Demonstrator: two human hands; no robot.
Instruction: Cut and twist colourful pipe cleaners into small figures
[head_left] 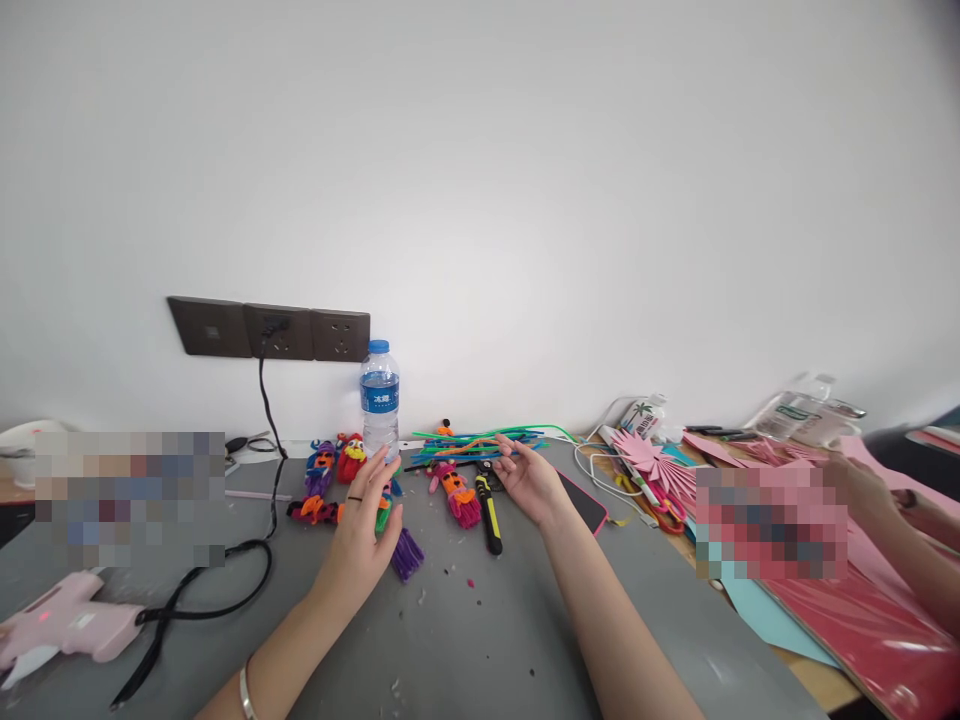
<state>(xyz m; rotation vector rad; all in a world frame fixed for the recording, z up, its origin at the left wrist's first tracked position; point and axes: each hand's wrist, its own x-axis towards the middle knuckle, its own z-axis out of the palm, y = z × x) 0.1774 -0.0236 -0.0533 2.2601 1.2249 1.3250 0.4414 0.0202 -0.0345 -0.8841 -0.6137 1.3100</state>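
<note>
The left hand (367, 515) wore a thin dark ring (355, 498), a narrow, shiny metal bangle (246, 692) circled the near part of the left forearm (304, 635), and the right forearm (600, 600) was bare and slender.

We see a flat grey counter (450, 630) carrying a blue-capped clear plastic bottle (380, 393), fuzzy multicoloured dolls (454, 490) and a yellow-and-black-handled tool (490, 518). Toward its back lie thin green and blue fuzzy stems (457, 446); nearer us, a purple fuzzy bundle (407, 556).

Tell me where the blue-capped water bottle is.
In the head view, the water bottle stands left of centre by the wall, at the right end of the socket panels, beyond the left hand.
</note>
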